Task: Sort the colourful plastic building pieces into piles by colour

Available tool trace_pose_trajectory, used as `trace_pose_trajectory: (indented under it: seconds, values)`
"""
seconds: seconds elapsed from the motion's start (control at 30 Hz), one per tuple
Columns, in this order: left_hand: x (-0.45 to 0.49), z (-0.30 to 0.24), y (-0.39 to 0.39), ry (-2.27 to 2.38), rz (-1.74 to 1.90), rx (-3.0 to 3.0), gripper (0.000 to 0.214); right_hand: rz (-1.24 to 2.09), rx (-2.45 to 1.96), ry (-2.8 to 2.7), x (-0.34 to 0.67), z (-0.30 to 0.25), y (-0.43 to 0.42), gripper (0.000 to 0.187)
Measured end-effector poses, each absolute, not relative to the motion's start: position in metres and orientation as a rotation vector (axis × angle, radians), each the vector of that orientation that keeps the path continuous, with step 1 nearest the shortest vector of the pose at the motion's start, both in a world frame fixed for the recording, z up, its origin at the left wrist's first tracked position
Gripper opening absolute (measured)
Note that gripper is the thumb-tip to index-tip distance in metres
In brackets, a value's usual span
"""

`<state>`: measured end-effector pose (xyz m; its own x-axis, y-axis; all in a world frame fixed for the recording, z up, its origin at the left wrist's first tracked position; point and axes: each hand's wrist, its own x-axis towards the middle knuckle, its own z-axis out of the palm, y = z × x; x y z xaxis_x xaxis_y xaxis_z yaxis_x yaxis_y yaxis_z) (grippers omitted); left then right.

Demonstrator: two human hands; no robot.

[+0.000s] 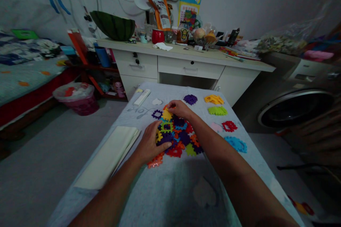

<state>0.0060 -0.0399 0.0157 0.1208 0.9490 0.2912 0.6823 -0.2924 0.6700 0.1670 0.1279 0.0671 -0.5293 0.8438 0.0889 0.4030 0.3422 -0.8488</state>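
A heap of colourful plastic interlocking pieces (183, 137) lies in the middle of the cloth-covered table (160, 198). My right hand (179, 109) reaches over its far side, fingertips pinched at a yellow interlocking piece (167, 114). Against the heap's left edge rests my left hand (152, 142), thumb and fingers apart, with nothing plainly gripped. Near it is a green square frame piece (166, 127). Sorted by colour along the right are purple (190, 99), orange-yellow (214, 99), lime green (217, 110), red (229, 126) and blue pieces (236, 144).
A folded cream cloth (109, 156) lies on the table's left side, with a white remote-like strip (142, 97) beyond it. Behind stands a white desk (186, 64) crowded with items, including a watermelon half (113, 25). A washing machine (287, 92) is at right, a pink bin (77, 101) at left.
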Motion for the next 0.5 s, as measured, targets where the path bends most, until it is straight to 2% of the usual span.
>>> trace_pose_trajectory:
  seconds: [0.1,0.23,0.37,0.5]
  values:
    - [0.0,0.018,-0.043,1.633,0.857,2.092,0.092,1.274,-0.987,-1.791,0.18,0.071,0.131,0.01]
    - [-0.009,0.021,-0.05,1.723,0.599,2.169,0.11,1.272,-1.026,-1.581,0.217,0.079,0.139,0.021]
    - [-0.011,0.023,-0.056,1.755,0.464,2.208,0.115,1.019,-1.225,-1.436,0.271,0.077,0.16,0.019]
    - [-0.012,0.019,-0.055,1.753,0.441,2.222,0.11,0.65,-1.482,-1.299,0.329,0.07,0.193,0.013]
